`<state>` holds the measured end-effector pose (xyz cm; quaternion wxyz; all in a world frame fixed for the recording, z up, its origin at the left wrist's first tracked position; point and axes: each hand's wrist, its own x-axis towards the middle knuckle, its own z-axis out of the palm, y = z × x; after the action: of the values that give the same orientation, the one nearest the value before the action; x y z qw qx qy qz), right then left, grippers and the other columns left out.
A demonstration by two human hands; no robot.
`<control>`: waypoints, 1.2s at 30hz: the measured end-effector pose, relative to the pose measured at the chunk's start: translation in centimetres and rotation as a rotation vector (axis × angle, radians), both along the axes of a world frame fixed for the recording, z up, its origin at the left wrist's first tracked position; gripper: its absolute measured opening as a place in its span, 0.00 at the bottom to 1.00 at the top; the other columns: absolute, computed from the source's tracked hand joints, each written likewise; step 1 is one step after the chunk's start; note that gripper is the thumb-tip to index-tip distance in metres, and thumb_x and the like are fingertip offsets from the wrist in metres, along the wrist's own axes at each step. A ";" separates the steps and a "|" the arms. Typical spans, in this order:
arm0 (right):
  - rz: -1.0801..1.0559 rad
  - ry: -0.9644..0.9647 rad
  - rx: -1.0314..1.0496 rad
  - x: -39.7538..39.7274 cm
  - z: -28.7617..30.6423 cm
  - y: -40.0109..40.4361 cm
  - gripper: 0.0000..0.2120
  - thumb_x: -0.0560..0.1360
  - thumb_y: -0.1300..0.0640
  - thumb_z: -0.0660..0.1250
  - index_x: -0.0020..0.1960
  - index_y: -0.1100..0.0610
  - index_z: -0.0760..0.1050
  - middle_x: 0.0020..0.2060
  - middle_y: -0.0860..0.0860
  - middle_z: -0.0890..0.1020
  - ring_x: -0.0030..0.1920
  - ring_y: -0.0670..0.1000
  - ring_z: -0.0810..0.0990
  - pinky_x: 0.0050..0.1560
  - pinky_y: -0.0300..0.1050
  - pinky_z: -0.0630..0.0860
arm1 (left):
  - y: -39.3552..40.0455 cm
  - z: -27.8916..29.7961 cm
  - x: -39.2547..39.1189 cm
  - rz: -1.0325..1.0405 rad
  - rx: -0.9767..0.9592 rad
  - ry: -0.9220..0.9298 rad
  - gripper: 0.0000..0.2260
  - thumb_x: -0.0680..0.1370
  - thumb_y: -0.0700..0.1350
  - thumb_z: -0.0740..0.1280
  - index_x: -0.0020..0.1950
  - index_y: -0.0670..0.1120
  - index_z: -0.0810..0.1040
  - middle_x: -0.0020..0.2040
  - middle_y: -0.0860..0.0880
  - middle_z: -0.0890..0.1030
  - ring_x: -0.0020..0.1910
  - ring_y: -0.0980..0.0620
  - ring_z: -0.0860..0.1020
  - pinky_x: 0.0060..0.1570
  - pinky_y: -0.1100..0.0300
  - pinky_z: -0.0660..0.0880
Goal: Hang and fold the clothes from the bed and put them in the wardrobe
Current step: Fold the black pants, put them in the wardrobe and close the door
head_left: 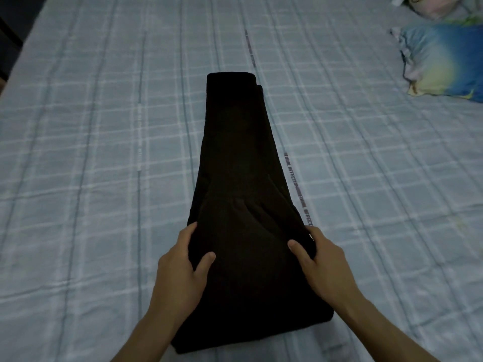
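Black trousers [243, 184] lie at the centre of the frame on the checked bed sheet [91, 152], already folded lengthwise into one long strip running away from me. I judge the folding about half done: the crosswise folds are left, then the carry to the wardrobe, which I cannot see. My left hand [180, 262] grips the near left edge, thumb on top and fingers curled under. My right hand [318, 262] grips the near right edge likewise. Pillows [441, 58] sit at upper right.
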<state>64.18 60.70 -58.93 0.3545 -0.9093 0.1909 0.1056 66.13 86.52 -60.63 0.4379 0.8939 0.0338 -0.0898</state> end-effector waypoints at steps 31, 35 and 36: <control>0.490 -0.264 -0.455 7.4 -8.2 4.9 0.29 0.82 0.39 0.42 0.80 0.49 0.50 0.80 0.51 0.50 0.80 0.51 0.43 0.79 0.56 0.46 | -4.1 -7.0 7.9 -0.413 0.608 -0.217 0.27 0.82 0.59 0.41 0.81 0.56 0.41 0.81 0.53 0.41 0.80 0.52 0.38 0.78 0.46 0.45; 0.489 -0.227 -0.428 7.3 -8.2 4.8 0.29 0.82 0.39 0.43 0.80 0.48 0.49 0.80 0.51 0.51 0.80 0.50 0.43 0.78 0.55 0.46 | -4.2 -6.9 7.9 -0.425 0.635 -0.157 0.27 0.81 0.61 0.40 0.80 0.57 0.38 0.81 0.53 0.41 0.79 0.52 0.37 0.78 0.46 0.44; 0.497 -0.211 -0.423 7.4 -7.8 4.8 0.29 0.82 0.38 0.42 0.80 0.48 0.49 0.80 0.50 0.51 0.80 0.50 0.42 0.79 0.55 0.46 | -4.3 -6.4 8.0 -0.427 0.634 -0.141 0.28 0.81 0.61 0.39 0.80 0.57 0.38 0.81 0.53 0.40 0.79 0.52 0.36 0.78 0.46 0.43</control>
<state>71.58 65.48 -66.72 0.1393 -0.9873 -0.0566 0.0522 74.12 82.20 -67.02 0.1127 0.9758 -0.1570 -0.1022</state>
